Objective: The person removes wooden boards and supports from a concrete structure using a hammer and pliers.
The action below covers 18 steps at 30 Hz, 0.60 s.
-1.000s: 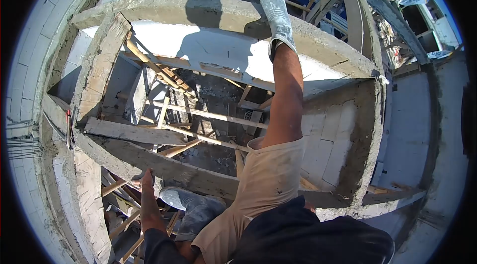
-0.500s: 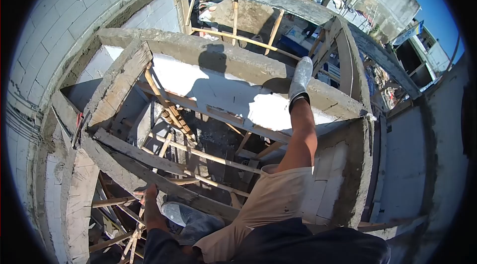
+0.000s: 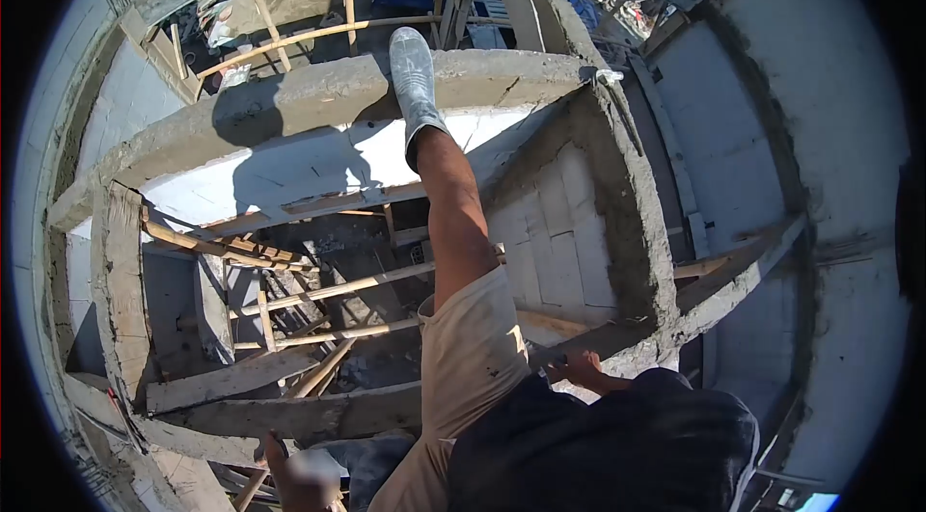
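My left hand (image 3: pixel 294 485) is low in the head view against the near concrete beam (image 3: pixel 217 443), one finger stretched upward; part of it is blurred. On the right, my right hand (image 3: pixel 577 369) rests on the concrete beam near its corner, fingers spread and nothing seen in them. A grey, dusty rubber boot (image 3: pixel 413 78) on my outstretched leg stands on the far concrete beam (image 3: pixel 318 88). My other leg is bent beside my left hand, its boot (image 3: pixel 371 464) only partly visible.
Between the beams is a deep opening with bamboo poles (image 3: pixel 338 288) and timber boards (image 3: pixel 231 385) below. A white block wall (image 3: pixel 559 237) lines the right side. Rough beam edges (image 3: pixel 637 194) surround me. Beyond the far beam lie more poles and rubble (image 3: pixel 617 1).
The view has swung right and downward. My right hand has come into view on the right beam. My left hand remains by the near beam, and my outstretched boot stays on the far beam.
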Tool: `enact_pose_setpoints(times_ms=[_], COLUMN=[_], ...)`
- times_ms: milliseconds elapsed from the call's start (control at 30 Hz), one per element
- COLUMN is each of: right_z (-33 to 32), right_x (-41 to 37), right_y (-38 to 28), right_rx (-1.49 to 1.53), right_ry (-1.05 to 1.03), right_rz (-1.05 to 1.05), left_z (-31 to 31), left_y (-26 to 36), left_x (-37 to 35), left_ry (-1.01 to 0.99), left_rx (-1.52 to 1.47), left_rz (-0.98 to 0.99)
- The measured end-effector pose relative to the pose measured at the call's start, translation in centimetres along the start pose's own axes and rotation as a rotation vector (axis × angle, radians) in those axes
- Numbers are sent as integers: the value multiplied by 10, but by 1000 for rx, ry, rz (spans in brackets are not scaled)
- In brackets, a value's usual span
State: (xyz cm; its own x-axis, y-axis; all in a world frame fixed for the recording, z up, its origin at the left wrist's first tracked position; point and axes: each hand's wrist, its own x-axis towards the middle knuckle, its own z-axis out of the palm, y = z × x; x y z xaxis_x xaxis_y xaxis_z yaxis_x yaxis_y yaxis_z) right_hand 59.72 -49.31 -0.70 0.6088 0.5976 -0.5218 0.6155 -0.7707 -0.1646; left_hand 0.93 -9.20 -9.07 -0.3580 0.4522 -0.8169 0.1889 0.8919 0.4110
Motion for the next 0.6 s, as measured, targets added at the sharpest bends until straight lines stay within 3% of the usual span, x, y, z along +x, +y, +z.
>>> enact_pose_setpoints(times_ms=[67,100,167,200,233,267,333,367,500,533,600], right_z=[-47,-69,-111,-138,-146,-183,-197,-207,-236,-241,-246], right_x=[30,45,87,110,136,150,181,188,201,207,222], right_y=[-1,2,22,31,55,48,92,103,112,113,114], right_rx=[-44,10,15,7,-22,-106,-200,-198,-54,-72,-10], right_ry=[125,298,589,552,692,557,675,666,581,574,596], right_rz=[112,132,151,277,364,580,668,742,995,997,1021], left_z=[14,10,-5,-5,-7,-4,2,7,-15,-81,-76], left_y=[21,18,10,12,15,21,32,30,1,-57,-61], left_x=[-41,-34,-25,-29,-37,-47,-62,-65,-26,76,65], left_ry=[280,273,152,154,106,62,172,264,286,-15,-21], left_rx=[340,352,146,167,149,120,139,143,110,-12,-2], left_rz=[16,8,-239,-249,-245,-240,-302,-352,-346,-237,-209])
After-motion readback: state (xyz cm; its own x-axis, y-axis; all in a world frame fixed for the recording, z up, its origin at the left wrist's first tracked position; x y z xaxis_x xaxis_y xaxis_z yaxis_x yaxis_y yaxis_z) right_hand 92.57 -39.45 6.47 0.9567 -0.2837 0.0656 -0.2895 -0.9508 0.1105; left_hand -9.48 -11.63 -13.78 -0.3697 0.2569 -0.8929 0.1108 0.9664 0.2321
